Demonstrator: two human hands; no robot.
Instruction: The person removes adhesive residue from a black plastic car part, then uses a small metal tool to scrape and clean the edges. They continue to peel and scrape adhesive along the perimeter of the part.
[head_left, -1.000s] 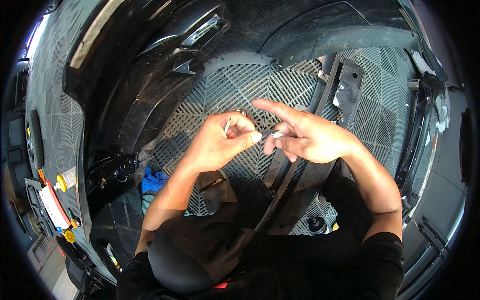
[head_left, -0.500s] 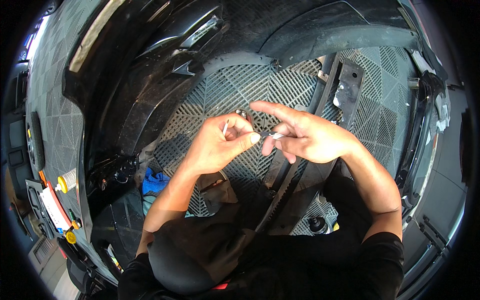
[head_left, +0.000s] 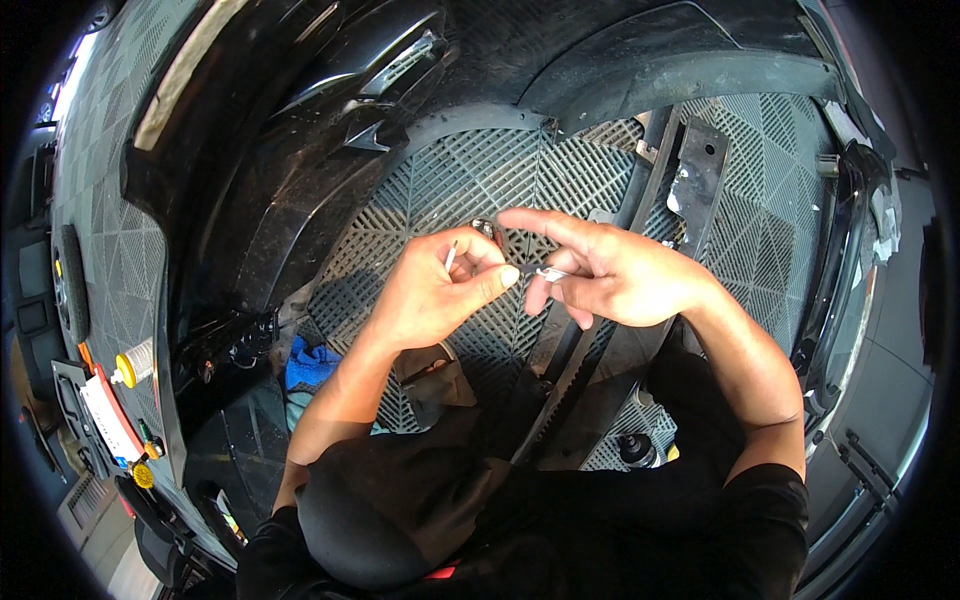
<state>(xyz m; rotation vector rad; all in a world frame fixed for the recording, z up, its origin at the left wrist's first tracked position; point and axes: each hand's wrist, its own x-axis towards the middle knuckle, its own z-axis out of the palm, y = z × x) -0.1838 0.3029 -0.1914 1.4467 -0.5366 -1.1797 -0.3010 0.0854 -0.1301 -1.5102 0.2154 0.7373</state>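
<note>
My left hand [head_left: 435, 292] is closed, thumb and forefinger pinching one end of a small thin dark strip [head_left: 531, 270]. A slim white stick [head_left: 452, 256] with a dark tip also sticks up from its curled fingers. On the other side my right hand [head_left: 625, 275] pinches a small whitish piece [head_left: 553, 273] at the strip's far end, its forefinger stretched out to the left. The exact kind of strip is too small to make out. Just beyond my left fingers shows a rounded shiny metal item [head_left: 483, 227] with a dark red part, partly hidden.
A large black car bumper [head_left: 290, 190] curves around the left and far side. Long dark metal bars [head_left: 690, 185] lie on the grey grid floor tiles [head_left: 450, 180]. A blue cloth [head_left: 310, 365], a yellow-capped bottle [head_left: 130, 366] and a black bottle [head_left: 636, 450] lie nearby.
Both hands stay almost in place. The whitish piece at my right fingertips has turned slightly and shows more plainly; the right forefinger has shifted a little left.
</note>
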